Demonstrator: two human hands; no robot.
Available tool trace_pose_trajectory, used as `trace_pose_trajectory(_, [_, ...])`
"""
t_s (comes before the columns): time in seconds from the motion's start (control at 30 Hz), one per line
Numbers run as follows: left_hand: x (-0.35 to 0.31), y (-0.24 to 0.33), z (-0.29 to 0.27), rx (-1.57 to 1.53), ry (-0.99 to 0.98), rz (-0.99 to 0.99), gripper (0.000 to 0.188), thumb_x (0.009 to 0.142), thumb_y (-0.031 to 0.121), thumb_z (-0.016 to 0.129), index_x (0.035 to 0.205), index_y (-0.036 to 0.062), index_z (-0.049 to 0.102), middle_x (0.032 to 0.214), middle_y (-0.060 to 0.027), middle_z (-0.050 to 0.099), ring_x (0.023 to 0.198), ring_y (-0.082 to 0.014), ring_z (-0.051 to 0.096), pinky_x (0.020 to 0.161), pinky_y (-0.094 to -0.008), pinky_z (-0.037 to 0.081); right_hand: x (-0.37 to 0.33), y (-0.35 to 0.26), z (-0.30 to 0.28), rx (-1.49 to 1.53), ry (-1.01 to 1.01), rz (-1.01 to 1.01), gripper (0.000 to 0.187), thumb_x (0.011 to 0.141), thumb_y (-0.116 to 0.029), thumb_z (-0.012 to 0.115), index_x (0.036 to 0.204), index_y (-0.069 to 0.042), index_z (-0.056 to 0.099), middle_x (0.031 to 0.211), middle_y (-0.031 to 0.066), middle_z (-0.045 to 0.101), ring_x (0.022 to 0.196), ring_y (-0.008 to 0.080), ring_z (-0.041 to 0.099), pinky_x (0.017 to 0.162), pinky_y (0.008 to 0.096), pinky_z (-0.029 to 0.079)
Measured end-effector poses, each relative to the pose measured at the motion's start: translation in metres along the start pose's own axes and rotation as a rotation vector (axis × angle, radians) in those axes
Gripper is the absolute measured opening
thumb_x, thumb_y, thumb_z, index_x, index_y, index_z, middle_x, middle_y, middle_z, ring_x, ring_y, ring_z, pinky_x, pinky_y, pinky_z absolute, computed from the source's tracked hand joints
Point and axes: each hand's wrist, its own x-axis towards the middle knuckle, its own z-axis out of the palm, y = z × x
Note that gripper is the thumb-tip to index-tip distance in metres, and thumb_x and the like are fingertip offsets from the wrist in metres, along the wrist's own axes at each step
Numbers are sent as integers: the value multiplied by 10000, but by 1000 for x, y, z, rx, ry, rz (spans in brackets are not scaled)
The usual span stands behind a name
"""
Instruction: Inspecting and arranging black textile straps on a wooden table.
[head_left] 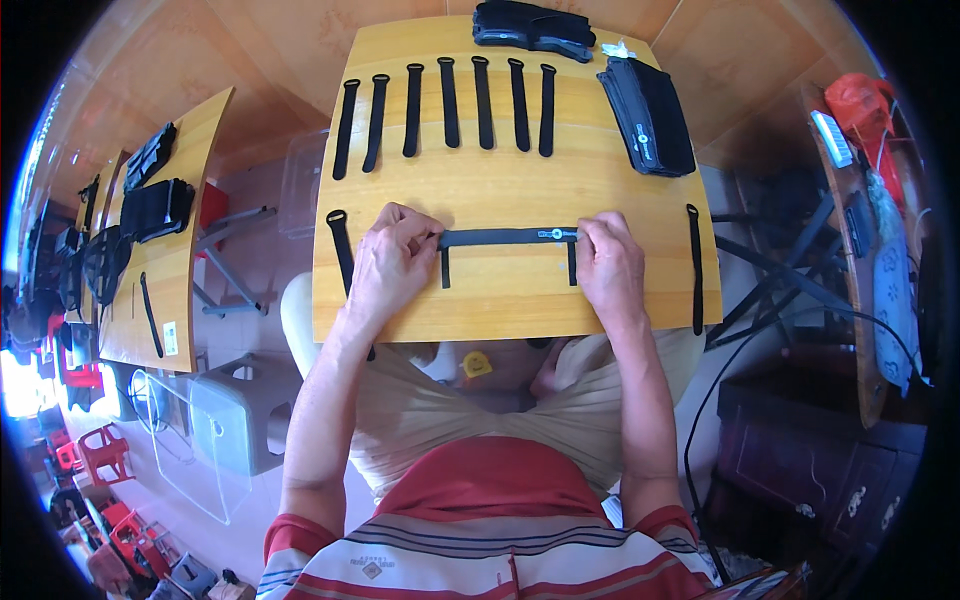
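A dark fabric band [495, 237] with a small printed mark near its right end is stretched level between my hands, above the wooden table [520, 310]. My left hand [396, 255] pinches its left end, and my right hand [610, 262] pinches the right end. Two short black strips hang down from it, one near each hand. A black strap with a loop end [340, 245] lies just left of my left hand, partly hidden by it. Farther right of my right hand lies another black strap [696, 270], near the table's right edge.
Several black looped straps [449, 105] lie in a row across the table's far half. A stack of dark folded fabric [648, 118] sits at far right, another bundle [533, 30] at the far edge. A second table [205, 200] stands left, a grey stool [245, 410] below it.
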Motion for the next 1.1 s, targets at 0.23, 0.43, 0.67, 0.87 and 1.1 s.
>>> trace_pose_trajectory(0.23, [-13,16,5,419,-53,221,195,894,61,643,1045,71,767,1124,-81,635,1000,-269,656,773,-411,568,1,-1,-7,-54,-74,28,102,904,-32,659,981,10,712,983,150,670,862,358,689,764,448,549])
trace_pose_trajectory(0.43, [-20,21,13,619,16,475,246,908,123,623,1093,-15,708,1191,-103,630,1170,-297,577,956,-408,494,3,-9,-13,-240,-137,14,110,919,-76,648,987,-7,701,961,134,654,887,338,681,765,460,552])
trace_pose_trajectory(0.67, [-25,23,16,617,-16,452,308,907,144,638,1184,13,667,1131,-123,635,1084,-283,612,911,-413,507,4,-19,-15,-398,-237,62,147,877,-79,668,1006,-22,708,1081,103,644,991,308,659,783,448,559])
trace_pose_trajectory(0.87, [-28,20,22,604,56,488,327,911,165,666,1205,21,669,1136,-120,639,1077,-281,613,900,-412,513,-9,-61,12,-266,-163,-362,351,937,-172,625,1231,14,672,1330,174,611,1312,343,534,1122,470,411])
trace_pose_trajectory(1.1, [-29,27,18,582,41,456,340,911,171,674,1218,24,679,1154,-115,650,1065,-287,628,905,-407,518,-26,-47,13,-112,-359,-280,543,1011,-344,588,1388,46,580,1519,186,514,1470,325,409,1231,466,284])
